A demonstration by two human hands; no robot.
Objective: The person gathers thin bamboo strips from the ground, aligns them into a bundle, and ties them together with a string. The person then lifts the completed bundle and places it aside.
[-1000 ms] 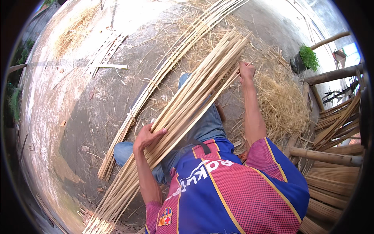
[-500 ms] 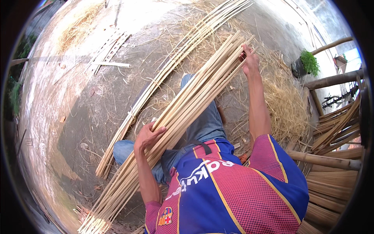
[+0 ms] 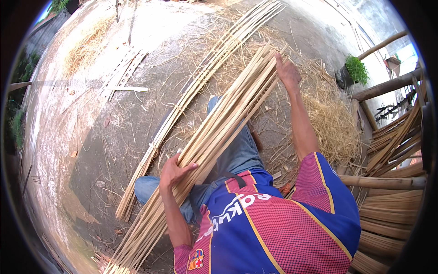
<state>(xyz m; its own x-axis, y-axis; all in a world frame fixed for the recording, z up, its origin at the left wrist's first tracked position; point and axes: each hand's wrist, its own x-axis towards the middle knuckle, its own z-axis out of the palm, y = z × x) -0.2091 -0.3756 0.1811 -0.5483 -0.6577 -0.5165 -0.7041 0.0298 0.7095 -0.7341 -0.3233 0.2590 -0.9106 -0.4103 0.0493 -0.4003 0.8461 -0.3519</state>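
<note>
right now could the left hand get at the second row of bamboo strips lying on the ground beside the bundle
Probably yes. The left hand grips the bundle of bamboo strips across the lap, and the row of strips on the ground lies just past it to the left with only bare concrete between. It would have to let go first.

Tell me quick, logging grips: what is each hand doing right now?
Left hand: closed on the bundle of bamboo strips, near the lap.
Right hand: fingers laid on the same bundle's far end; full grip cannot be told.

right hand [image 3: 287, 71] slid seemingly farther up strips [image 3: 228, 123]
</note>
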